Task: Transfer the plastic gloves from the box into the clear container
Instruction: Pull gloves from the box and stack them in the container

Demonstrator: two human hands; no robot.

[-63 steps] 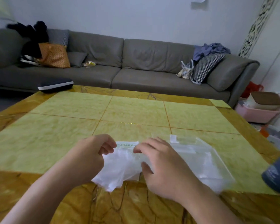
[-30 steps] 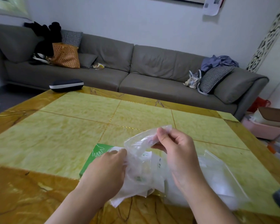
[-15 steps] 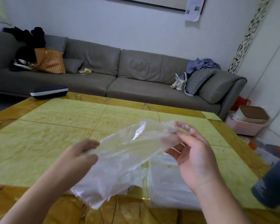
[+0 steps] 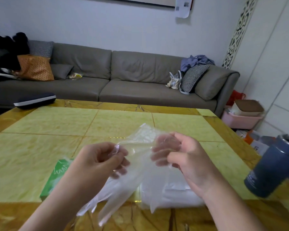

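You are pinching a thin plastic glove (image 4: pixel 137 157) between your left hand (image 4: pixel 97 162) and right hand (image 4: pixel 185 160), each grip clamped on its cuff, above the clear container (image 4: pixel 173 194); the film may be slipping free or snagging the box (image 4: pixel 55 179) beneath your left grip.

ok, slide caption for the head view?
Both hands hold plastic gloves above the green box.

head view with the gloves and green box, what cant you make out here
- Green box: near end hidden by the left hand and forearm.
- Plastic gloves: held by both hands; count unclear, the film is see-through.
- Clear container: mostly behind the right hand; contents unclear.
- Blue cup: print too blurred.
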